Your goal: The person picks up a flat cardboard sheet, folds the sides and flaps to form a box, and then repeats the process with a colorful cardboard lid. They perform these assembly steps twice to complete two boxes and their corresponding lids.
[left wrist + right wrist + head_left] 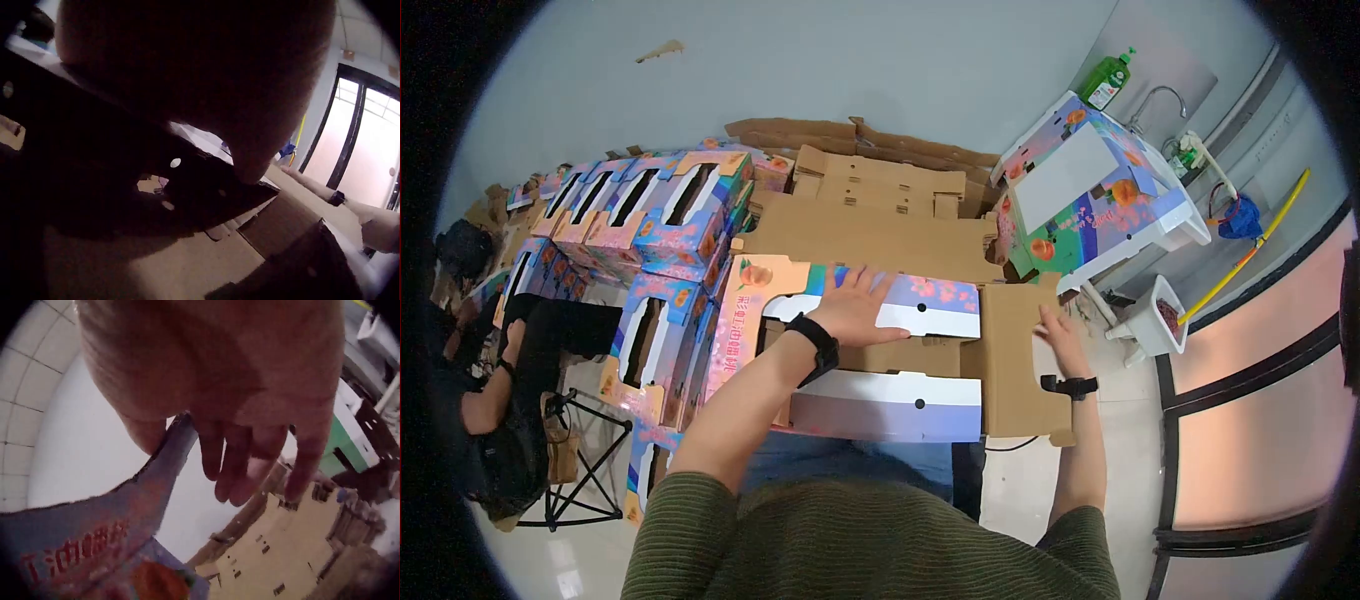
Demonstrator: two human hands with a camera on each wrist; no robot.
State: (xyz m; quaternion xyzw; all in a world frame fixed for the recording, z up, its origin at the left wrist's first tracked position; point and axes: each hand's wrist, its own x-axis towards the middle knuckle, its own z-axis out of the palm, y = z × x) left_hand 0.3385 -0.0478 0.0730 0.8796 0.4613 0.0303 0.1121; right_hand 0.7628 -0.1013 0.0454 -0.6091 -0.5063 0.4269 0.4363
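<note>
A printed peach carton [880, 408] lies before me, its long top flaps apart and its brown inside showing. My left hand [855, 305] rests with spread fingers on the far white-and-purple flap [930, 292]. In the left wrist view that hand [200, 69] looms dark over the carton. The brown end flap [1012, 370] stands out at the right, with my right hand [1057, 338] at its curved cut-out. In the right wrist view, the printed flap edge [165, 469] runs up between thumb and fingers [236, 462], which hang fairly straight and apart.
Flat brown cardboard [870, 235] lies behind the carton. Printed cartons [640, 215] are stacked at the left, near another person's arm [490, 395] and a black folding stool [580, 480]. A green pump bottle [1106, 82] and printed boards [1090, 190] stand at the right by a faucet.
</note>
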